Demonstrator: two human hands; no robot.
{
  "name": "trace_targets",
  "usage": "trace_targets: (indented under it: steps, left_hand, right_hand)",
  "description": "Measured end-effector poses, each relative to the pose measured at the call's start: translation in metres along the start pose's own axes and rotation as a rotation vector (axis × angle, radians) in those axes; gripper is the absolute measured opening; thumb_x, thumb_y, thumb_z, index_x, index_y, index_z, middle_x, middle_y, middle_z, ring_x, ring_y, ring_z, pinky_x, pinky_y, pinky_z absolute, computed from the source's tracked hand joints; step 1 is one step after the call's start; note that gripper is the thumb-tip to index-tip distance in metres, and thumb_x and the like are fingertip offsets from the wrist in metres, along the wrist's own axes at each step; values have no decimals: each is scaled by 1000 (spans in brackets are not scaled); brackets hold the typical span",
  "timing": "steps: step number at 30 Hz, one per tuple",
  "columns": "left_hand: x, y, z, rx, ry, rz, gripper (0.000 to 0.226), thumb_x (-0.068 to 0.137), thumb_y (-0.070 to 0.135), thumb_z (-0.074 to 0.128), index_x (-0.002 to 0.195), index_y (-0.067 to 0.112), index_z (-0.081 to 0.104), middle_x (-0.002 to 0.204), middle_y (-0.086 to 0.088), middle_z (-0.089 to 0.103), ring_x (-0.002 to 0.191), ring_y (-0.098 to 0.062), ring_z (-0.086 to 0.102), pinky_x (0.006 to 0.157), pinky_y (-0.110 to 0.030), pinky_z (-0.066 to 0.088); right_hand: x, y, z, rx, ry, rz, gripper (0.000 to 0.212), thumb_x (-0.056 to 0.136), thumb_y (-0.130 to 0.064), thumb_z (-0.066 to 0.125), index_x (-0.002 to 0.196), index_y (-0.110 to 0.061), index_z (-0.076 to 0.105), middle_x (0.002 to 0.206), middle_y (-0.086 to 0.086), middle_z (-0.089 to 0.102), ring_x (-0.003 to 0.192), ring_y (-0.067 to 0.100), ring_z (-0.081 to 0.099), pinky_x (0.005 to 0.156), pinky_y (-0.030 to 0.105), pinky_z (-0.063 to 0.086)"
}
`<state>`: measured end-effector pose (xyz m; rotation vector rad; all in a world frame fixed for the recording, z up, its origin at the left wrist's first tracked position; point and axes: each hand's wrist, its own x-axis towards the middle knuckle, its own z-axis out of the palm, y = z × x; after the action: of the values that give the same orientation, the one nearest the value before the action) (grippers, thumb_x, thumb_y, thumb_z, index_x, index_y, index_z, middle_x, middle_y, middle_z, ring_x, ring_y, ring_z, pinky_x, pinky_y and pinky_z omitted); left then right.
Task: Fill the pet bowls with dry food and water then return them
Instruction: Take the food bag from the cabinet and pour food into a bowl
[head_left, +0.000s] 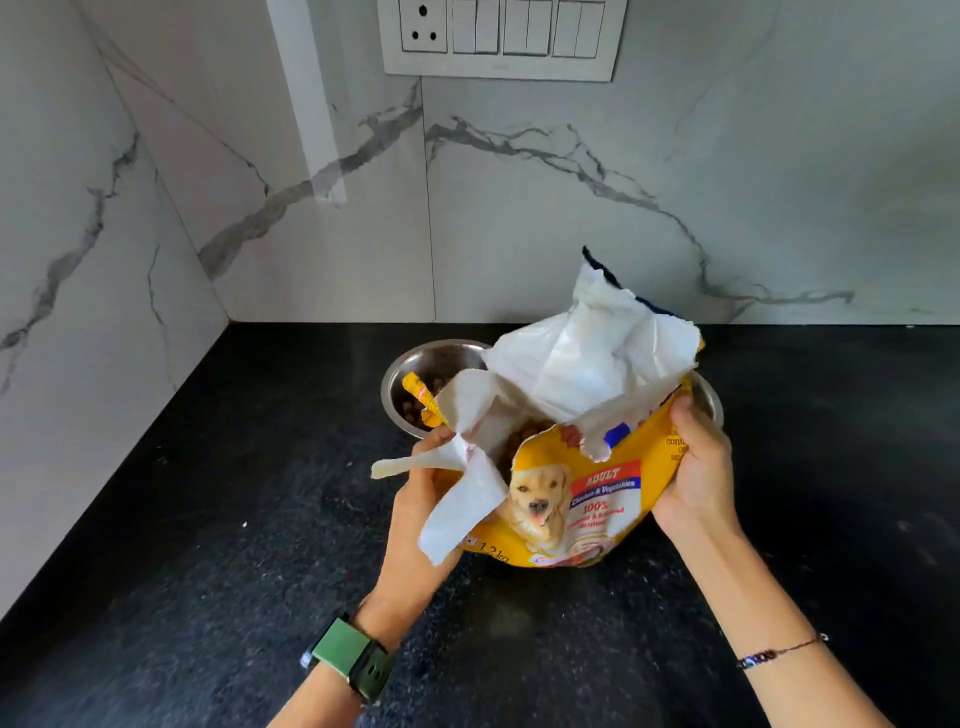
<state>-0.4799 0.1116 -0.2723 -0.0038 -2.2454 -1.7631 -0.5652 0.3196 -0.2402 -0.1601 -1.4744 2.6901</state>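
A yellow dog food bag with a torn white-lined top stands on the black counter, and brown kibble shows inside its opening. My left hand grips the bag's torn left edge. My right hand holds its right side. Behind the bag on the left sits a steel bowl with some kibble in it. A second steel bowl peeks out behind the bag on the right, mostly hidden.
The black stone counter meets white marble walls at the back and left, forming a corner. A switch and socket panel is mounted on the back wall above.
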Motion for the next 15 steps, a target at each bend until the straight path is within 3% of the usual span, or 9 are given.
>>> trace_targets:
  steps: [2, 3, 5, 7, 8, 10, 12, 14, 15]
  left_hand:
    - [-4, 3, 0, -60, -91, -43, 82, 55, 47, 80, 123, 31, 40, 115, 10, 59, 102, 15, 57, 97, -20, 47]
    - [-6, 0, 0, -65, -143, 0, 94, 60, 40, 83, 136, 29, 30, 130, 10, 55, 113, 13, 53, 101, -25, 46]
    - [-8, -8, -1, 5, -236, 109, 117, 66, 32, 83, 148, 34, -1, 152, 20, 28, 136, -1, 37, 107, -33, 42]
    - [-8, -7, 2, 51, -285, 136, 134, 60, 52, 82, 145, 36, -21, 158, 12, 8, 146, -16, 20, 112, -51, 31]
    - [-9, -2, 5, 34, -280, 110, 138, 56, 58, 81, 143, 40, -25, 159, 7, 7, 147, -20, 16, 113, -55, 27]
    - [-9, 6, 16, 83, -187, 41, 135, 48, 70, 75, 145, 42, -15, 159, 1, 8, 147, -19, 13, 116, -51, 23]
    - [-8, 8, 25, 253, -50, 32, 124, 50, 89, 54, 149, 23, 20, 159, 4, -2, 146, -6, -1, 120, -31, 16]
    - [-6, 13, 28, 377, 44, 23, 117, 53, 95, 40, 138, 14, 45, 157, 12, -2, 136, 17, -5, 112, -12, 16]
    - [-6, 14, 29, 343, 80, 17, 109, 57, 90, 45, 139, 18, 44, 156, 11, 8, 134, 19, 6, 109, -14, 25]
  right_hand:
    - [-6, -3, 5, -87, 17, -33, 15, 93, -15, 50, 88, -16, 64, 73, -5, 74, 69, 11, 71, 59, 24, 58]
    - [-9, -4, 8, -139, 23, -54, 15, 92, -12, 52, 83, -16, 65, 67, -6, 73, 66, 10, 70, 57, 23, 57]
    - [-15, -4, 13, -269, 16, -95, 22, 88, -10, 58, 72, -18, 70, 66, -5, 72, 70, 16, 67, 61, 27, 55]
    - [-21, 1, 17, -429, -8, -148, 22, 84, -15, 64, 63, -16, 72, 63, 1, 67, 70, 22, 61, 64, 34, 50]
    - [-25, 4, 19, -514, -18, -190, 22, 80, -20, 63, 61, -11, 68, 60, 8, 62, 66, 24, 56, 62, 38, 47]
    - [-34, 11, 24, -688, -38, -272, 35, 71, -32, 55, 58, 0, 56, 60, 20, 54, 60, 24, 49, 57, 46, 45]
    - [-43, 16, 27, -785, -57, -329, 39, 67, -35, 51, 60, 4, 55, 67, 14, 58, 63, 22, 55, 62, 47, 47]
    - [-47, 18, 26, -798, -72, -268, 26, 67, -26, 54, 65, 0, 56, 76, 7, 60, 73, 24, 59, 69, 46, 52]
    - [-48, 18, 25, -782, -64, -216, 14, 66, -21, 54, 64, -7, 53, 76, 6, 57, 72, 24, 57, 69, 45, 52]
